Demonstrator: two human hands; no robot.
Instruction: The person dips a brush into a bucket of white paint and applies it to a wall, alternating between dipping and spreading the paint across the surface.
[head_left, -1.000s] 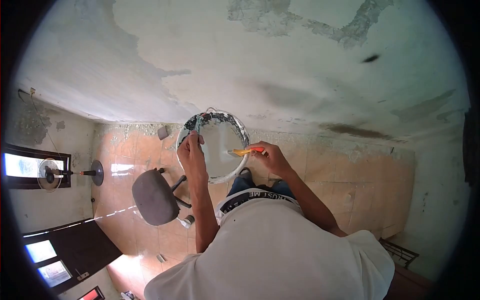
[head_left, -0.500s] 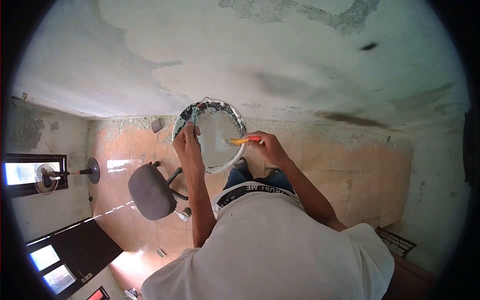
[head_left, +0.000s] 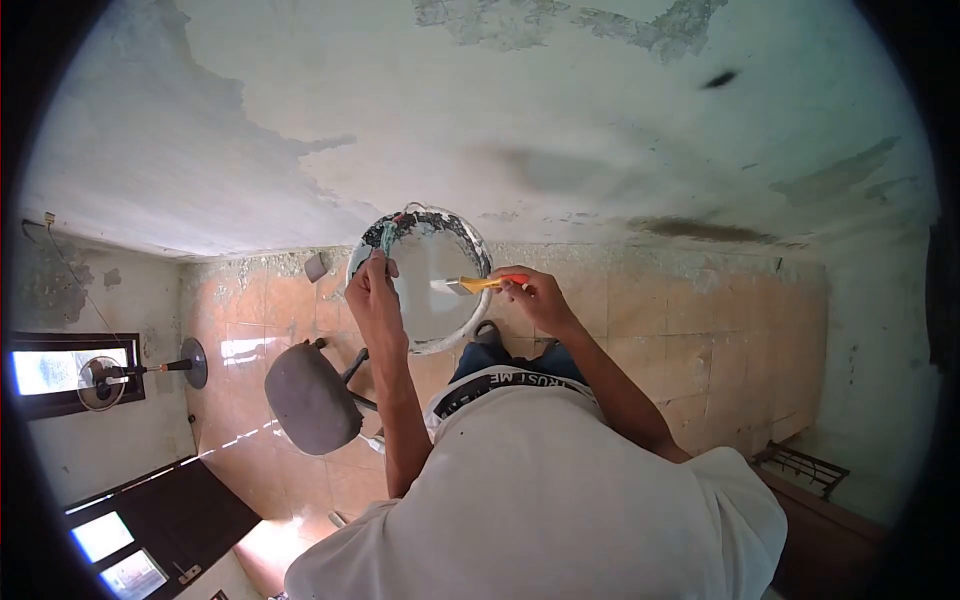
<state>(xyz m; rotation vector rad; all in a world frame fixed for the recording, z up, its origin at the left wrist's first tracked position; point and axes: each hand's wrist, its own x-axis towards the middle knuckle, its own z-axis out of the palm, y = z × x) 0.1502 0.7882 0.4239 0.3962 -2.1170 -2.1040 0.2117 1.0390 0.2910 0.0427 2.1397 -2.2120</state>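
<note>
A round paint bucket point(head_left: 478, 240), its rim smeared white and black, holds pale paint point(head_left: 425, 300). My left hand point(head_left: 373, 295) is closed at the bucket's left side, on a greenish strip point(head_left: 388, 235) that runs up to the far rim like part of its handle. My right hand point(head_left: 535, 303) grips a paintbrush point(head_left: 480, 285) by its red and yellow handle. The pale bristles point left over the paint, inside the outline of the rim.
A patchy, peeling wall point(head_left: 400, 110) rises ahead, above the tiled floor point(head_left: 650, 330). To my left are a grey swivel chair point(head_left: 312, 398), a standing fan point(head_left: 102, 383) and a dark door point(head_left: 190, 510). A metal rack point(head_left: 805, 468) stands at the right.
The brush has moved left over the paint, and its bristles now show more plainly. My left hand stays closed at the bucket. The whole view has shifted slightly.
</note>
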